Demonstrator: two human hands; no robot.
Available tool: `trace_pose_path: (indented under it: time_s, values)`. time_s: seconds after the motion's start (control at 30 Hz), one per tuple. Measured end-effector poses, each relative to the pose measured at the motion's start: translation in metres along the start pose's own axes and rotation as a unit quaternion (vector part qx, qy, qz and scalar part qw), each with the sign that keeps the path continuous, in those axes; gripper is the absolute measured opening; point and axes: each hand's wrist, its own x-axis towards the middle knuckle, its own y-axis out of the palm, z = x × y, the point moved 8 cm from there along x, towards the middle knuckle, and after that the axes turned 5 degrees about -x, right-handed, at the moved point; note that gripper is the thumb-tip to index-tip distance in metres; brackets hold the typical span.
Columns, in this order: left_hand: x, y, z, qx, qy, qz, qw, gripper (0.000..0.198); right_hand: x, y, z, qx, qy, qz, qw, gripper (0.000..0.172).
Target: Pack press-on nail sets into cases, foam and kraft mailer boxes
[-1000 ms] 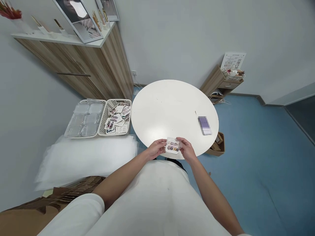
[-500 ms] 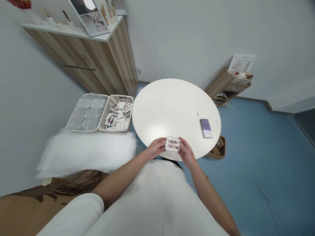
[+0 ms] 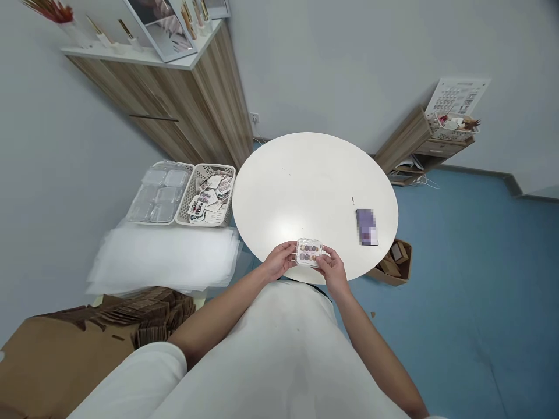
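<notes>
Between my two hands is a small clear plastic box [image 3: 308, 252], held over the near edge of the white oval table [image 3: 305, 180]. Through its lid shows a card with two rows of press-on nails in purple, grey and orange tones. My left hand [image 3: 282, 259] grips the box's left side with thumb and fingers. Fingers of my right hand [image 3: 332, 269] close on its right side and lower right corner, a fingertip lying over the front. The box seems shut; its underside is hidden.
A purple pixelated item [image 3: 367, 227] lies on the table's right. Left of the table stand a basket of nail cards [image 3: 212, 195], a basket of clear boxes [image 3: 159, 192], a stack of white translucent sheets [image 3: 161, 259] and cardboard [image 3: 74, 355]. A carton [image 3: 395, 265] sits on the floor right.
My right fingers have shifted onto the box's lower right front. The box stays in both hands. The whole view has shifted slightly as the head moved.
</notes>
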Motion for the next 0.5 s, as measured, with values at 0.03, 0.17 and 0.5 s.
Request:
trace_pose_path:
  time_s: [0.03,0.17,0.5]
  values:
    - [0.0,0.003,0.001,0.011,0.002,-0.002,1.0,0.029,0.001,-0.004,0.001,-0.006,-0.008,-0.006,1.0,0.052]
    - [-0.003,0.009,0.004,0.133,0.019,-0.026,0.991,0.038,0.002,-0.014,0.01,-0.013,-0.033,-0.001,0.999,0.047]
    - [-0.004,0.007,0.008,0.291,0.103,-0.102,0.946,0.045,0.015,-0.022,0.007,-0.049,-0.036,0.066,0.996,0.047]
